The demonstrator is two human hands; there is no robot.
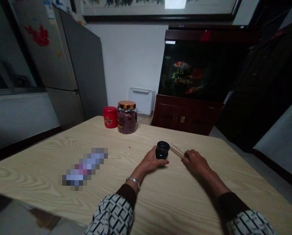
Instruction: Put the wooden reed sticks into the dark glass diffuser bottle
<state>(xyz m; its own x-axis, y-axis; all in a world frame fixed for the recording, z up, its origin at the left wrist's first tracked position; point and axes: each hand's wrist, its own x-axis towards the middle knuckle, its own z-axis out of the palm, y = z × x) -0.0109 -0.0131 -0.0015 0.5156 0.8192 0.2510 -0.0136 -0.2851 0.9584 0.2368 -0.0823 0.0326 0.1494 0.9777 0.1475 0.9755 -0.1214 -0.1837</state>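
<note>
Around a small dark jar (162, 150) with a flared rim, the fingers of my left hand (151, 160) are closed. The jar is upright or nearly so, just over the wooden table or on it; I cannot tell which. To its right, my right hand (195, 161) pinches several thin brown sticks (177, 151). Their far ends point left toward the jar's rim, and one stick lies at a different angle from the others. A small brown stick piece (129, 147) lies on the table, left of the jar.
A red canister (110, 117) and a copper-lidded glass jar of dark dried contents (127, 119) stand at the table's (185, 202) far edge. A blurred-out oblong item (84, 169) lies at left. Behind are a fridge (87, 65) and a fish tank (217, 71).
</note>
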